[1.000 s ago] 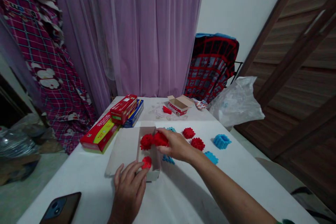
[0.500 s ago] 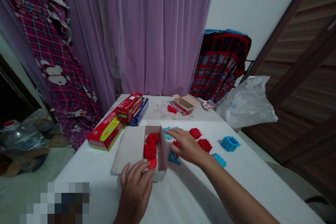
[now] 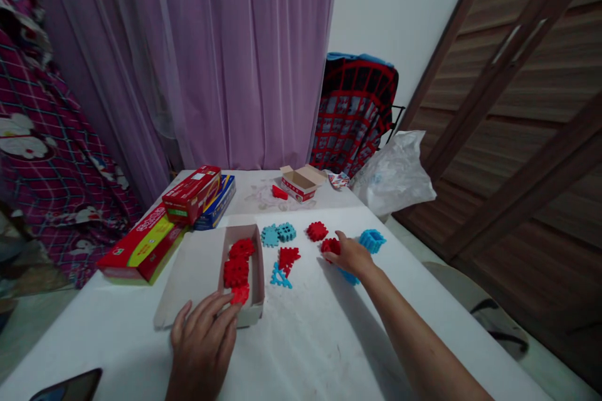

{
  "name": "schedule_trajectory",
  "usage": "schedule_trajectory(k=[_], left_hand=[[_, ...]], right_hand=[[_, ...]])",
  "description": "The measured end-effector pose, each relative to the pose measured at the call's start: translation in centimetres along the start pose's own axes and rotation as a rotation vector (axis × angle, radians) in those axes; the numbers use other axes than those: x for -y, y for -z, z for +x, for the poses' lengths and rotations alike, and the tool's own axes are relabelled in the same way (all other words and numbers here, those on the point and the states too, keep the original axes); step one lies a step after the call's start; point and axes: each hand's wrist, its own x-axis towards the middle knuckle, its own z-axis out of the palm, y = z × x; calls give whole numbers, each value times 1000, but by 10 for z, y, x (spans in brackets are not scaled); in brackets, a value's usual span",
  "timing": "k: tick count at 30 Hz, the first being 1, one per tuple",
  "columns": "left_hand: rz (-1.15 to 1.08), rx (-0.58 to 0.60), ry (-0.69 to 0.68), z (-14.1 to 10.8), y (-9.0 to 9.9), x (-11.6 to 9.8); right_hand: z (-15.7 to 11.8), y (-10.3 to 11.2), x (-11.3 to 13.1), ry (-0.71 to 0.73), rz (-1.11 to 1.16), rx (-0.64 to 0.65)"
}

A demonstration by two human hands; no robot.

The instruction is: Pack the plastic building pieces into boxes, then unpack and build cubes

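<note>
Piece (image 3: 331,246) (red): on desk (image 3: 305,338), at fingertips of our right hand (image 3: 353,255), the nearer | grip: curled about it, whether closed we cannot tell | left hand (image 3: 204,333): loosely spread at box (image 3: 253,316), leftward of piece

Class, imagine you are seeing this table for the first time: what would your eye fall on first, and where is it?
Probably the bright red pieces inside the open pale box, with the left hand at its near end. Next, perhaps the right hand, its fingers at another red piece to the right of the box. Behind the table, the tall purple curtain stands out too.
</note>
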Motion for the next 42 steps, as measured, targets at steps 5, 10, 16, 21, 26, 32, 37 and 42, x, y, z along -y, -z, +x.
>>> schedule_trajectory(k=[5, 10, 16, 21, 26, 32, 37, 42], left_hand=[[19, 8, -14, -2, -1, 1], [-12, 11, 44, 2, 2, -4], [-81, 7, 142, 11, 9, -18], [-119, -60, 286, 16, 10, -31], [-123, -82, 277, 13, 9, -34], [-100, -90, 242, 11, 10, -32], [-119, -76, 257, 12, 11, -32], [-139, -81, 289, 13, 12, -33]], right_hand=[[0, -10, 18, -64, -23, -32], [-1, -10, 13, -72, -16, -41], [-23, 22, 17, 11, 177, -107], [-52, 57, 76, 599, 481, -28], [-55, 56, 140, 1027, 337, 103], [-47, 42, 156, 1153, 244, 171], [-30, 46, 120, 996, 531, -7], [-2, 46, 54, 570, 488, -115]])
